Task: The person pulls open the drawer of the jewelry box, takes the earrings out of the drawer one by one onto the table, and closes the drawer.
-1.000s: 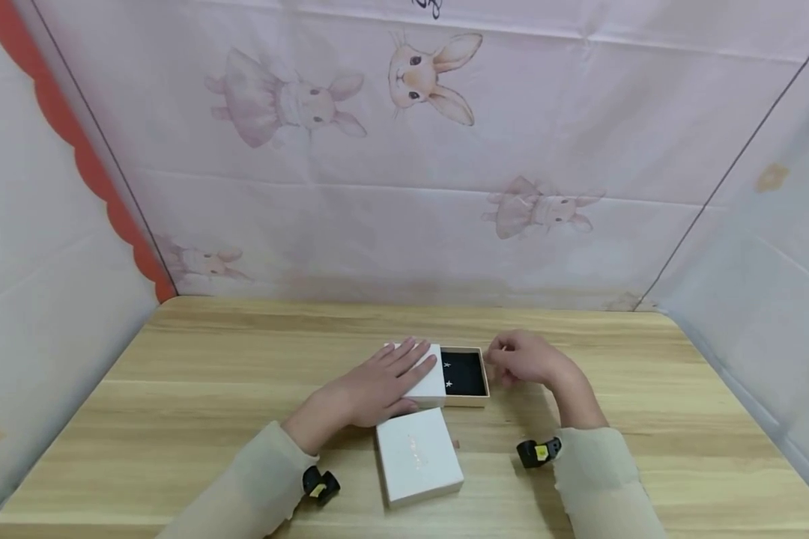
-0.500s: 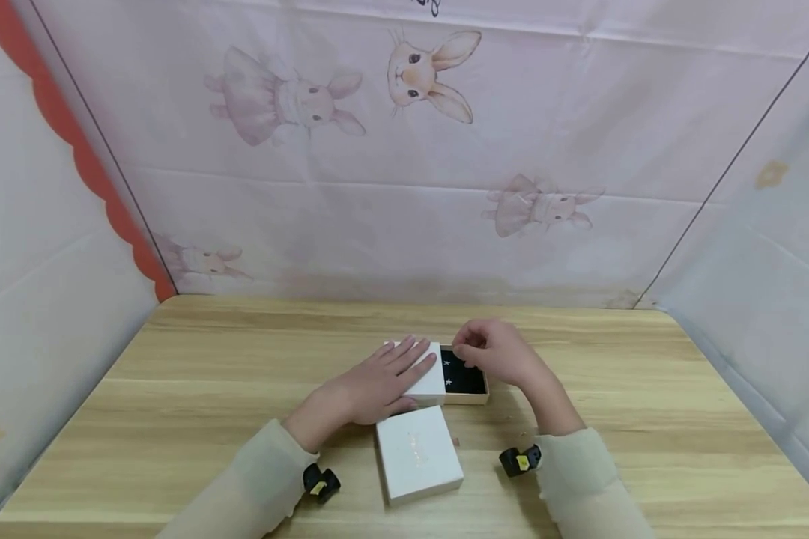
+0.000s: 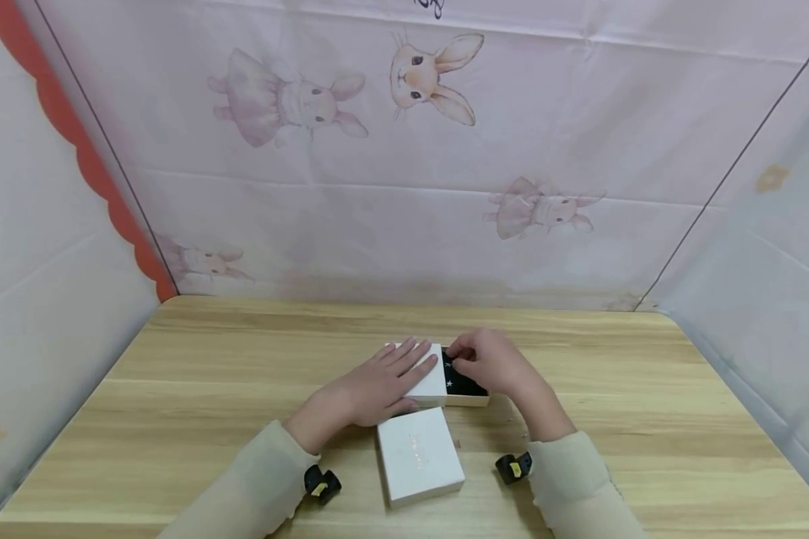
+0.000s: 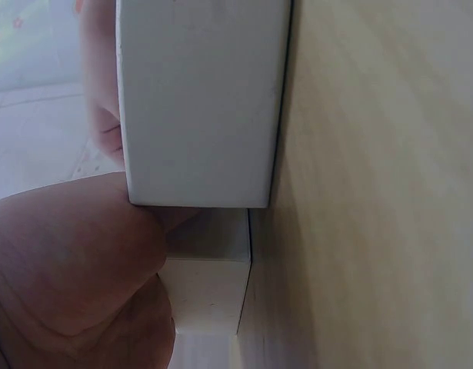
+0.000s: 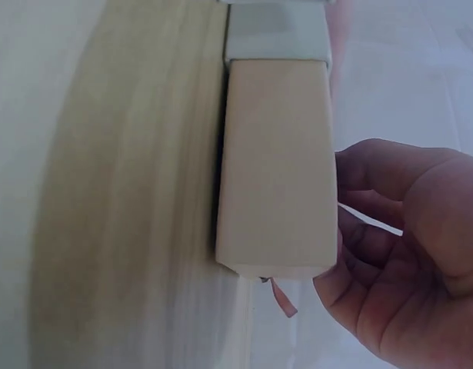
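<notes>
Atop farther white box (image 3: 428,388), left hand (image 3: 377,385) flat; over drawer (image 3: 467,401), right hand (image 3: 494,361) curled, grip unclear.

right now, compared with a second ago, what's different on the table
The right hand has moved left, from beside the open drawer to above it, close to the star pieces; whether it pinches anything is unclear. The left hand on the white box cover, the drawer and the nearer white box stayed put.
</notes>
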`<state>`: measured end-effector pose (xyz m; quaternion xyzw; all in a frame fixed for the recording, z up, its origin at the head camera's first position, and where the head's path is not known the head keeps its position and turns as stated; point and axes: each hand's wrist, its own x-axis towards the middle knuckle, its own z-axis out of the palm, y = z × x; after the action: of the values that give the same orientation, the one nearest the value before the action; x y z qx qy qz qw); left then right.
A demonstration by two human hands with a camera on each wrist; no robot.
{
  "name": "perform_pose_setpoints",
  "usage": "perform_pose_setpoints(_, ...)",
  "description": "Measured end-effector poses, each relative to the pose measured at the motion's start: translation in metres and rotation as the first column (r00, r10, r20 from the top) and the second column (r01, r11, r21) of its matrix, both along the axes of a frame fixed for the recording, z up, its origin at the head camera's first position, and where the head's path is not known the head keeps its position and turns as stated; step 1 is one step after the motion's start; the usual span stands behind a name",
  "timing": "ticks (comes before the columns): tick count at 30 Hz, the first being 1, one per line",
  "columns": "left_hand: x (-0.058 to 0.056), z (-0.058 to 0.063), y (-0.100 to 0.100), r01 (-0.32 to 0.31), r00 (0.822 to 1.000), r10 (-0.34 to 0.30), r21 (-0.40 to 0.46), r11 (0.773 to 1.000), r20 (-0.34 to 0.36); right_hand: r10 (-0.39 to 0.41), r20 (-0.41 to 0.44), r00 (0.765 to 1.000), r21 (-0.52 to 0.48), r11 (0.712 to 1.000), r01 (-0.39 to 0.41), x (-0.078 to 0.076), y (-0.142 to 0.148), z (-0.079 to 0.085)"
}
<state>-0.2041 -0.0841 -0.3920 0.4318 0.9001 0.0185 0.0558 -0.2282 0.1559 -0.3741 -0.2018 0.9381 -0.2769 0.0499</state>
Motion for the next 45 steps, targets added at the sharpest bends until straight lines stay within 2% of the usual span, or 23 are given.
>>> perform_pose_setpoints(7, 0.0007, 0.0008, 0.0, 0.004, 1.0, -0.004, -0.01, 1.0, -0.003, 0.001, -0.024, 1.0, 0.1, 0.995, 0.001, 0.0004, -0.0056, -0.0026)
perform_pose_setpoints(24, -0.0002, -0.0008, -0.0006, 0.003, 1.0, -0.003, -0.011, 1.0, -0.003, -0.009, -0.012, 1.0, 0.096, 0.995, 0.01, 0.0009, -0.0076, -0.0027)
perform_pose_setpoints(33, -0.0023, -0.003, -0.0006, 0.0, 1.0, 0.0, -0.017, 1.0, -0.006, -0.016, -0.034, 0.999, 0.103, 0.994, 0.02, -0.0007, -0.0053, -0.006)
perform_pose_setpoints(45, -0.0032, -0.0032, 0.0006, -0.009, 1.0, 0.01, -0.023, 1.0, 0.005, 0.007, -0.038, 0.999, 0.124, 0.992, -0.003, -0.0021, -0.0038, -0.0073)
